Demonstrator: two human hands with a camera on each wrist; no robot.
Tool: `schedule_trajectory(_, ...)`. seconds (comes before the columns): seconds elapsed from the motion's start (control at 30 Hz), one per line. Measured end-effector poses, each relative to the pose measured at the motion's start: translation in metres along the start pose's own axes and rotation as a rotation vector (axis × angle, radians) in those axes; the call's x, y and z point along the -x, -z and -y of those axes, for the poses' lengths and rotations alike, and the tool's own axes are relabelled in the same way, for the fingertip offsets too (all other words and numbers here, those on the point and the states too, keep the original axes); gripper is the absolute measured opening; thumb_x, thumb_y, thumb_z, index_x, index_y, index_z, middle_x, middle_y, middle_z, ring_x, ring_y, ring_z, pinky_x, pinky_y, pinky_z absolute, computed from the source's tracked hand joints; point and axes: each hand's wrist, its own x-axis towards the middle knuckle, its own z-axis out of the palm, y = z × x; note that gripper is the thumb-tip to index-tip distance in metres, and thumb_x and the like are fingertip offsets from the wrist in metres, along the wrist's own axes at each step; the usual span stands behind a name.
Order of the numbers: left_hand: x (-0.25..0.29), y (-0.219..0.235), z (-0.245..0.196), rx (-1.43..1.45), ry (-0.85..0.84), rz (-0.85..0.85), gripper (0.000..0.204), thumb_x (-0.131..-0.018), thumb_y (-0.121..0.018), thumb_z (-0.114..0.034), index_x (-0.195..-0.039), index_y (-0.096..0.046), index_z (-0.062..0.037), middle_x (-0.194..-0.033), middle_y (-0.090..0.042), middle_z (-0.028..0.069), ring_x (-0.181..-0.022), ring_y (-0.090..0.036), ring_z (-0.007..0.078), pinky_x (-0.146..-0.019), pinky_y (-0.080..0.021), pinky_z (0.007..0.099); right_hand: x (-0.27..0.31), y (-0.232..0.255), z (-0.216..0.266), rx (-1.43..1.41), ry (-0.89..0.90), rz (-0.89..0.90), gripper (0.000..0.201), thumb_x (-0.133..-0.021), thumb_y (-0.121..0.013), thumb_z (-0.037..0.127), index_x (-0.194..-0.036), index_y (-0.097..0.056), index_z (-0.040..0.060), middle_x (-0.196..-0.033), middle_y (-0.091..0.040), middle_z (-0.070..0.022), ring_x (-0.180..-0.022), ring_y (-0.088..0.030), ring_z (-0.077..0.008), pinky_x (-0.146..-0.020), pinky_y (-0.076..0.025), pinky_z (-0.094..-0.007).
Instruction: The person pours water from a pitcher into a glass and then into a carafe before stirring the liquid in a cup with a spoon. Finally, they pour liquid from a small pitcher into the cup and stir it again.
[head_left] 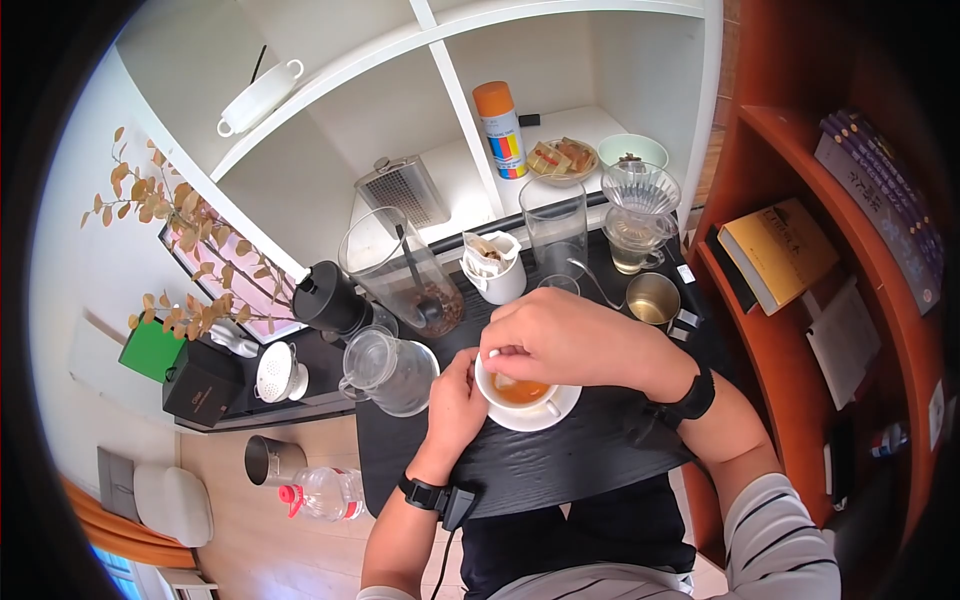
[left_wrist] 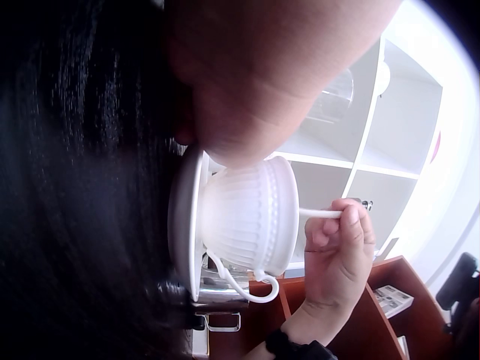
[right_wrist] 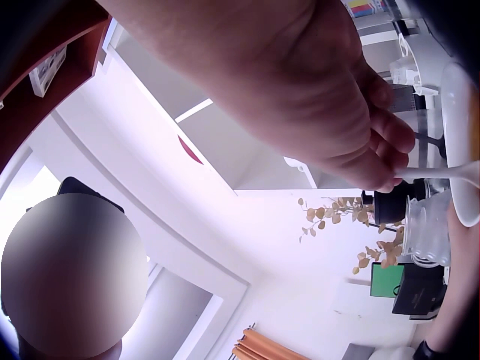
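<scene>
A white fluted teacup [left_wrist: 251, 217] with amber liquid [head_left: 522, 391] in it stands on a white saucer [head_left: 545, 415] at the table's near middle. My right hand [head_left: 565, 335] is over the cup. Thumb and fingers pinch the thin handle of a white spoon [left_wrist: 319, 214], whose other end dips into the cup. On the cup's left side, my left hand [head_left: 457, 405] holds it low, close by the saucer rim; its far fingers are hidden in the left wrist view. The cup's curved handle [left_wrist: 255, 292] points away from the left hand.
Left of the cup stand a lidded glass pitcher [head_left: 390, 370], a black grinder [head_left: 328, 300] and a tall glass container [head_left: 405, 270] with beans and a scoop. Behind it are a white mug [head_left: 495, 275] and a clear glass [head_left: 555, 220]. A metal cup [head_left: 653, 298] stands right, near a glass dripper [head_left: 640, 205].
</scene>
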Motion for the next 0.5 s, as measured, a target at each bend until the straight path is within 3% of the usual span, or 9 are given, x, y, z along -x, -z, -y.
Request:
schedule_trajectory(0.03, 0.0, 0.0, 0.0, 0.0, 0.0, 0.0, 0.026, -0.097, -0.066, -0.008, -0.122, -0.069, -0.0015, -0.085, -0.074, 0.0172, -0.075, -0.074, 0.0296, -0.07, -0.056, 0.0375, 0.0, -0.002, -0.001, -0.005, 0.07, -0.112, 0.015, -0.091, -0.07, 0.014, -0.088, -0.072, -0.0004, -0.081, -0.069, -0.0148, -0.077, -0.069, -0.0363, -0.07, -0.054, -0.0438)
schedule_trajectory(0.13, 0.0, 0.0, 0.001, 0.01, -0.01, 0.001, 0.026, -0.097, -0.066, -0.008, -0.122, -0.069, -0.0015, -0.085, -0.074, 0.0174, -0.075, -0.075, 0.0297, -0.07, -0.057, 0.0375, 0.003, 0.001, -0.004, 0.158, -0.017, -0.129, 0.015, -0.091, -0.07, 0.014, -0.087, -0.071, -0.0011, -0.08, -0.069, -0.0147, -0.076, -0.069, -0.0363, -0.07, -0.054, -0.0434)
schedule_trajectory(0.17, 0.0, -0.001, 0.002, 0.013, -0.004, -0.002, 0.026, -0.097, -0.067, -0.008, -0.122, -0.069, -0.0015, -0.085, -0.074, 0.0174, -0.075, -0.075, 0.0296, -0.07, -0.057, 0.0374, 0.003, 0.003, -0.003, 0.159, -0.017, -0.128, 0.015, -0.091, -0.07, 0.014, -0.087, -0.071, -0.0011, -0.08, -0.069, -0.0147, -0.076, -0.069, -0.0363, -0.07, -0.054, -0.0434)
schedule_trajectory(0.23, 0.0, -0.001, 0.001, 0.015, 0.0, -0.003, 0.026, -0.097, -0.067, -0.008, -0.122, -0.069, -0.0015, -0.085, -0.074, 0.0173, -0.075, -0.075, 0.0295, -0.071, -0.057, 0.0373, 0.003, 0.008, 0.002, 0.056, -0.069, 0.045, 0.014, -0.091, -0.07, 0.013, -0.087, -0.072, -0.0006, -0.081, -0.07, -0.0145, -0.077, -0.069, -0.0365, -0.071, -0.054, -0.0436)
schedule_trajectory(0.37, 0.0, 0.0, -0.002, 0.025, 0.002, 0.002, 0.026, -0.097, -0.066, -0.008, -0.122, -0.069, -0.0015, -0.085, -0.074, 0.0175, -0.075, -0.075, 0.029, -0.071, -0.057, 0.0372, 0.001, 0.004, 0.004, -0.018, 0.007, 0.014, 0.014, -0.09, -0.07, 0.013, -0.087, -0.072, -0.0001, -0.081, -0.07, -0.015, -0.077, -0.069, -0.0364, -0.071, -0.054, -0.0443)
schedule_trajectory(0.43, 0.0, 0.0, -0.001, 0.021, 0.006, -0.001, 0.026, -0.097, -0.066, -0.008, -0.122, -0.069, -0.0014, -0.084, -0.073, 0.0177, -0.075, -0.075, 0.0288, -0.07, -0.057, 0.0373, 0.003, 0.001, -0.002, 0.093, 0.018, -0.147, 0.015, -0.091, -0.07, 0.013, -0.086, -0.072, -0.0001, -0.079, -0.069, -0.0156, -0.076, -0.069, -0.0366, -0.07, -0.054, -0.0439)
schedule_trajectory(0.5, 0.0, -0.001, 0.003, 0.023, -0.001, 0.003, 0.026, -0.097, -0.066, -0.008, -0.123, -0.069, -0.0014, -0.084, -0.073, 0.0179, -0.075, -0.074, 0.0295, -0.07, -0.056, 0.0379, 0.004, 0.006, 0.0, 0.102, -0.024, -0.073, 0.015, -0.091, -0.07, 0.014, -0.086, -0.072, -0.0001, -0.08, -0.069, -0.0159, -0.077, -0.069, -0.0368, -0.071, -0.054, -0.0443)
